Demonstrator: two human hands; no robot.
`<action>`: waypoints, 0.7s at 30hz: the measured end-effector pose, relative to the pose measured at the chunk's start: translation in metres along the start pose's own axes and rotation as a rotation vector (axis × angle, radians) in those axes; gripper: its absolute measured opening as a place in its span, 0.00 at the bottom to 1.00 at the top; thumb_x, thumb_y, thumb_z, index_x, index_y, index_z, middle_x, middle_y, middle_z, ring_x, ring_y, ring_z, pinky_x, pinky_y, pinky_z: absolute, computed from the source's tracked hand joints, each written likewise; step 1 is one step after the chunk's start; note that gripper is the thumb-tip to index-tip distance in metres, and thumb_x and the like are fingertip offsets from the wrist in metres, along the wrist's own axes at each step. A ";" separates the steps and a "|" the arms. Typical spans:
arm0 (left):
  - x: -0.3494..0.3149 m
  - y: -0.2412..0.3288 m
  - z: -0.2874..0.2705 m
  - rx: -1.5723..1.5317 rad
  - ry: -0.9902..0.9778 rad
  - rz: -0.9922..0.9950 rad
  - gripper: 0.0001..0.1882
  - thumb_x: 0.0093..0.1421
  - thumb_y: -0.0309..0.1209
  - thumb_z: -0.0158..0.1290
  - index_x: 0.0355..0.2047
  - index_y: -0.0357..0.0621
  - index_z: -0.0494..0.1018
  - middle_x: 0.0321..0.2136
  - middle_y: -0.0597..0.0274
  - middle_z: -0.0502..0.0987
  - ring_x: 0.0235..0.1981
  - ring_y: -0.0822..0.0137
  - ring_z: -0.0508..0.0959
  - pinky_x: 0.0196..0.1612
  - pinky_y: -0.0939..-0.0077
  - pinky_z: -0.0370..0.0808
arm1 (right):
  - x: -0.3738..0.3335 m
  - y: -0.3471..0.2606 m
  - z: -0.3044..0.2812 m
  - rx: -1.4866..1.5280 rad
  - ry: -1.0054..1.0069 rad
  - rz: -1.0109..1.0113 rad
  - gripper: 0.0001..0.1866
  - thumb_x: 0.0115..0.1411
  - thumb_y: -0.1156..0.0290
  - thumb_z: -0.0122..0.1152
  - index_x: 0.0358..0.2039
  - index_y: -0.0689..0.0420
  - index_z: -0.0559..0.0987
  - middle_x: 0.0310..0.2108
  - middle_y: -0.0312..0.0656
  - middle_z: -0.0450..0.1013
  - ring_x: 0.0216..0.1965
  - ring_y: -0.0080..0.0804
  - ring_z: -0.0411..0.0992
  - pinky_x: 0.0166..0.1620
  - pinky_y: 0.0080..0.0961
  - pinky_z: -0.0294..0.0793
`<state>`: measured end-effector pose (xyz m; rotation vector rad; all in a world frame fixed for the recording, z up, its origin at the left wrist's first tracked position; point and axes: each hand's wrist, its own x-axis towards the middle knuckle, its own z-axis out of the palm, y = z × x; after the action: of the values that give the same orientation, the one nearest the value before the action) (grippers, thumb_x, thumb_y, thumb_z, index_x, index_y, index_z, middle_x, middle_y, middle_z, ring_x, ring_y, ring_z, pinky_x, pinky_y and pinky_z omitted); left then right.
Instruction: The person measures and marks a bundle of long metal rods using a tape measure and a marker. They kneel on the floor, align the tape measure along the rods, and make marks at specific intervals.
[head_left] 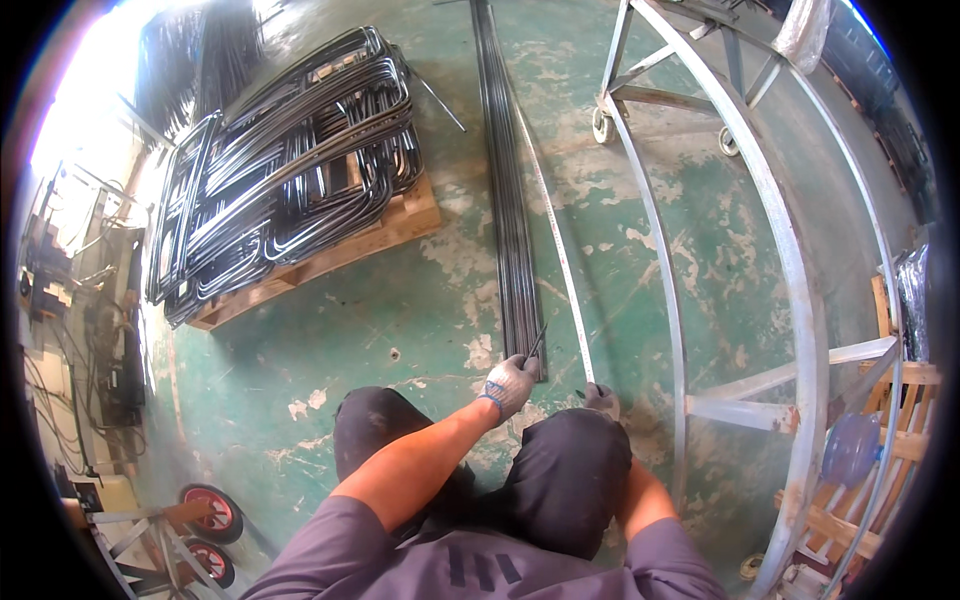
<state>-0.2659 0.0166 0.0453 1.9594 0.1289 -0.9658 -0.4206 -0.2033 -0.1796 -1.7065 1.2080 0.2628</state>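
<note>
My left hand (510, 386), in a grey work glove with a blue cuff, is closed at the near end of a bundle of long dark metal rods (508, 230). From its fingers a thin dark pen-like stick (537, 343) slants up over the rod ends. My right hand (602, 399), also gloved, is closed on the near end of a tape measure (561, 245), beside my right knee, which partly hides that forearm. The pale tape stretches away across the floor to the right of the rods, converging with them at the far end.
Bent dark tube frames (300, 170) are stacked on a wooden pallet (415, 215) at left. A metal frame rack (800, 300) on casters stands close on the right, beside wooden slats (905, 440) and a bluish jug (850, 450). Red-rimmed wheels (212, 515) sit lower left.
</note>
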 end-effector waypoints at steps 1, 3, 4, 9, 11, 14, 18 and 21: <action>0.014 -0.019 0.002 0.055 0.021 0.037 0.23 0.77 0.46 0.52 0.52 0.35 0.80 0.26 0.58 0.79 0.28 0.65 0.80 0.36 0.61 0.79 | 0.000 -0.007 0.007 -0.028 0.004 -0.012 0.24 0.71 0.48 0.59 0.48 0.57 0.87 0.43 0.56 0.85 0.49 0.60 0.83 0.53 0.49 0.79; 0.022 -0.034 -0.001 0.134 0.041 0.055 0.23 0.77 0.45 0.51 0.55 0.35 0.80 0.33 0.49 0.82 0.36 0.56 0.82 0.43 0.58 0.79 | -0.005 -0.031 0.016 -0.086 0.003 -0.020 0.26 0.71 0.44 0.58 0.47 0.56 0.87 0.44 0.56 0.85 0.52 0.63 0.82 0.54 0.51 0.79; 0.019 -0.032 -0.002 0.153 0.035 0.047 0.23 0.77 0.44 0.51 0.56 0.36 0.80 0.39 0.42 0.84 0.43 0.48 0.84 0.49 0.55 0.80 | -0.006 -0.041 0.018 -0.111 0.007 -0.025 0.27 0.70 0.44 0.57 0.46 0.56 0.87 0.44 0.56 0.85 0.52 0.63 0.82 0.54 0.51 0.79; 0.018 -0.037 -0.007 0.138 0.055 0.105 0.23 0.76 0.39 0.53 0.62 0.38 0.79 0.47 0.37 0.87 0.50 0.43 0.87 0.54 0.55 0.80 | 0.020 -0.061 0.032 -0.141 0.062 -0.121 0.25 0.70 0.46 0.59 0.45 0.57 0.87 0.37 0.52 0.86 0.41 0.52 0.84 0.47 0.47 0.80; 0.015 -0.034 -0.007 0.110 0.055 0.138 0.24 0.75 0.37 0.53 0.66 0.39 0.77 0.48 0.39 0.87 0.50 0.47 0.88 0.54 0.58 0.81 | 0.035 -0.063 0.038 -0.140 0.121 -0.174 0.24 0.70 0.48 0.61 0.45 0.58 0.87 0.34 0.51 0.86 0.37 0.47 0.85 0.44 0.45 0.81; -0.007 -0.004 -0.020 0.097 0.011 0.023 0.25 0.74 0.30 0.54 0.70 0.40 0.75 0.53 0.45 0.88 0.54 0.57 0.88 0.55 0.65 0.81 | 0.032 -0.079 0.047 -0.088 0.112 -0.137 0.25 0.70 0.46 0.61 0.45 0.59 0.87 0.35 0.51 0.86 0.38 0.48 0.86 0.45 0.45 0.81; 0.009 -0.034 -0.017 -0.126 -0.016 0.133 0.27 0.72 0.19 0.53 0.70 0.40 0.75 0.61 0.54 0.86 0.59 0.67 0.85 0.61 0.72 0.80 | 0.044 -0.095 0.053 -0.112 -0.007 -0.128 0.31 0.71 0.40 0.55 0.48 0.56 0.88 0.45 0.61 0.84 0.54 0.63 0.82 0.56 0.53 0.80; 0.021 -0.044 -0.007 -0.048 0.006 0.133 0.24 0.72 0.24 0.57 0.66 0.51 0.82 0.37 0.66 0.85 0.25 0.78 0.75 0.30 0.75 0.76 | 0.060 -0.103 0.053 -0.029 -0.057 -0.070 0.32 0.70 0.40 0.57 0.47 0.60 0.87 0.39 0.60 0.85 0.44 0.57 0.85 0.48 0.51 0.82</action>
<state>-0.2669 0.0414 0.0029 1.9019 0.0244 -0.8620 -0.2907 -0.1952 -0.1838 -1.7504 1.1055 0.2861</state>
